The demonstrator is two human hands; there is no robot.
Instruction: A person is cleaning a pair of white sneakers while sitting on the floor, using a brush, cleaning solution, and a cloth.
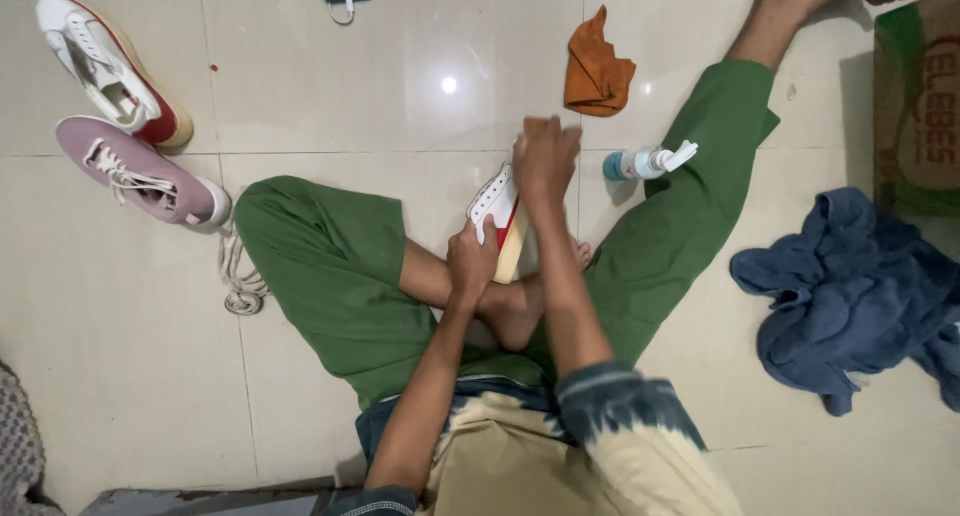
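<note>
White canvas sneaker with red trim and tan rubber sole (497,216) held above crossed legs; left hand (470,261) grip closed round heel end, right hand (545,161) pressed over toe, grip unclear. Likely light, upper soft, sole stiff; sole edge safest hold

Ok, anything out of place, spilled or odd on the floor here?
Nothing spilled. The spray bottle lies on its side against the green trouser leg, a loose lace trails by the pink shoe, and cloths lie crumpled. Both hands hold a white-and-red shoe.
</note>
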